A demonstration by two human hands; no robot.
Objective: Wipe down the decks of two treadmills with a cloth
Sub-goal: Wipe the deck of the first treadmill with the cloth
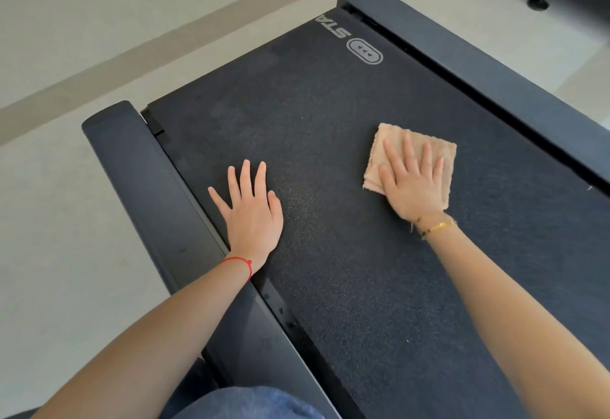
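Pressing flat on the folded tan cloth [419, 154], the right hand [412, 184] keeps its fingers straight and spread, near the treadmill deck [330, 141]'s right rail. Her left hand [251, 210] rests open-palmed on the deck, beside its left rail [158, 207].

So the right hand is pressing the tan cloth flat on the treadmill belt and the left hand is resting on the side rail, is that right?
Not quite. The head view shows the left hand flat on the belt itself, beside the left side rail, not on it. The right hand does press the tan cloth flat on the belt.
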